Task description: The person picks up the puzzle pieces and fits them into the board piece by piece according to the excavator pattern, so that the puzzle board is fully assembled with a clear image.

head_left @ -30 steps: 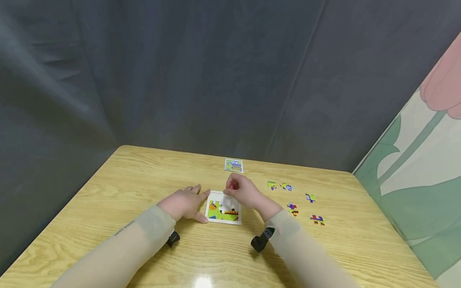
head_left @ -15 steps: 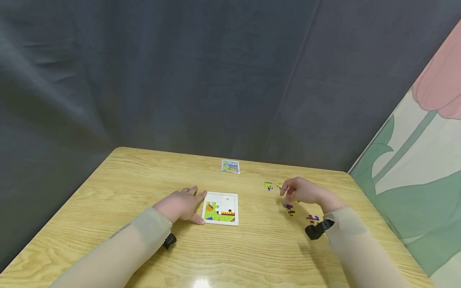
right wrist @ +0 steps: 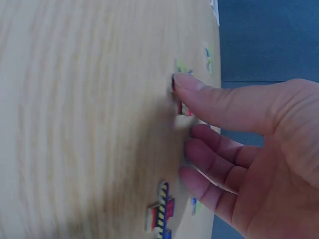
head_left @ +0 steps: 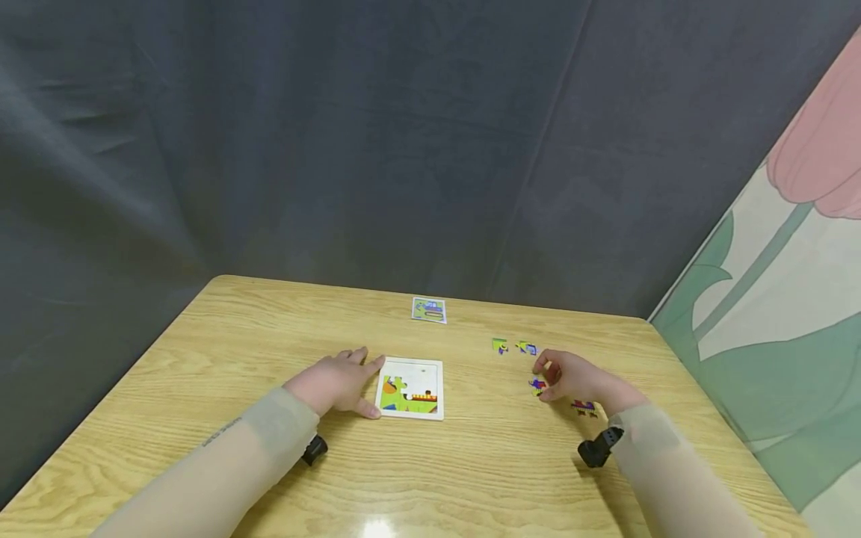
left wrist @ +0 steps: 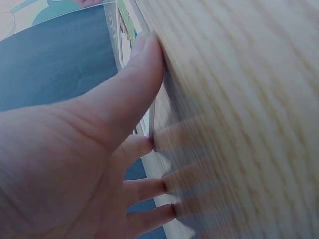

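From the head camera, a white puzzle tray lies on the wooden bench, and everything else is placed from it. The left hand rests flat against the tray's left edge, its fingers straight and relaxed, the thumb touching the tray's near left corner. Well to the right of the tray, the right hand sits over a loose purple-and-red puzzle piece; the fingers are loosely bent, with the thumb and forefinger closing around that piece, which lies on the bench just at the fingertips. Whether it is actually pinched cannot be told here. Two more loose pieces lie to the right of the tray and farther back, another piece sits beyond the right hand on the near side, and a small picture card lies behind the tray.

In the left wrist view, the left hand presses on the bench, thumb along the edge of the puzzle tray, the other fingers spread straight on the wood.

In the right wrist view, the right hand hangs close to the bench, its thumb tip touching the puzzle piece, the fingers curved just beside it. A striped piece lies nearer the wrist.
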Action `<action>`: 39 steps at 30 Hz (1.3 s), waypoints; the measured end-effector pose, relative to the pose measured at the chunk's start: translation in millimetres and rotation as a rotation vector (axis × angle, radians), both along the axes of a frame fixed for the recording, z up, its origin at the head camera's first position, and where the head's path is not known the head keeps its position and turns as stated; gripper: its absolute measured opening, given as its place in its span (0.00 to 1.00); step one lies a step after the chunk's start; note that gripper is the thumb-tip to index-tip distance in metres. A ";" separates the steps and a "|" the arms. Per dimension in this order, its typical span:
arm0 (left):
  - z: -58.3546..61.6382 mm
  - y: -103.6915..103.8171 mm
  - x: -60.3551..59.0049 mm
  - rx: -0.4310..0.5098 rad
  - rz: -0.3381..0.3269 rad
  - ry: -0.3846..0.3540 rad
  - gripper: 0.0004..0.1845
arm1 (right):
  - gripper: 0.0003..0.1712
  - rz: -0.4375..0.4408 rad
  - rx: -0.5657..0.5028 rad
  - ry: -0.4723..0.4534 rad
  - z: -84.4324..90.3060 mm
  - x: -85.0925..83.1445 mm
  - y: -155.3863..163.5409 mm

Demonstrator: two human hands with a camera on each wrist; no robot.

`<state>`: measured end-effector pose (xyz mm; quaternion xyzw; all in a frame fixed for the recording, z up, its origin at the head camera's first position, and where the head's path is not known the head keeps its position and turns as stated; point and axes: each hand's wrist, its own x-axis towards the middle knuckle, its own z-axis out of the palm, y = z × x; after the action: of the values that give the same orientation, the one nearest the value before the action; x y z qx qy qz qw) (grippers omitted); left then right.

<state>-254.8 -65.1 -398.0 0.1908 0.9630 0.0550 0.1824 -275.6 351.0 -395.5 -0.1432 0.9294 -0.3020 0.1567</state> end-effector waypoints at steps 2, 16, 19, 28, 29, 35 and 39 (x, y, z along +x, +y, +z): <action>0.5 0.0 0.3 0.001 0.000 0.000 0.52 | 0.21 0.009 0.004 0.011 -1.0 0.1 -0.5; 5.2 1.4 2.4 0.018 0.009 -0.009 0.52 | 0.11 -0.019 -0.186 0.004 -1.6 -5.7 -11.9; 6.0 2.3 2.8 0.022 0.008 -0.009 0.52 | 0.08 -0.033 -0.293 -0.032 0.7 -8.1 -21.4; 5.3 2.2 0.7 0.014 0.007 -0.005 0.52 | 0.11 -0.034 -0.452 -0.041 6.1 -9.5 -95.3; 5.2 2.1 0.3 0.013 0.008 -0.004 0.52 | 0.11 -0.038 -0.458 -0.039 6.7 -9.2 -105.3; 3.8 2.8 -0.3 0.008 0.006 -0.002 0.52 | 0.10 -0.041 -0.455 -0.042 5.1 -10.0 -155.5; 3.5 2.0 -1.8 0.010 0.009 -0.006 0.51 | 0.07 -0.054 -0.405 -0.041 -1.7 -15.3 -177.1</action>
<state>-256.6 -63.1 -394.5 0.1870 0.9630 0.0614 0.1841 -290.9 173.9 -397.2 -0.1406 0.8499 -0.4895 0.1354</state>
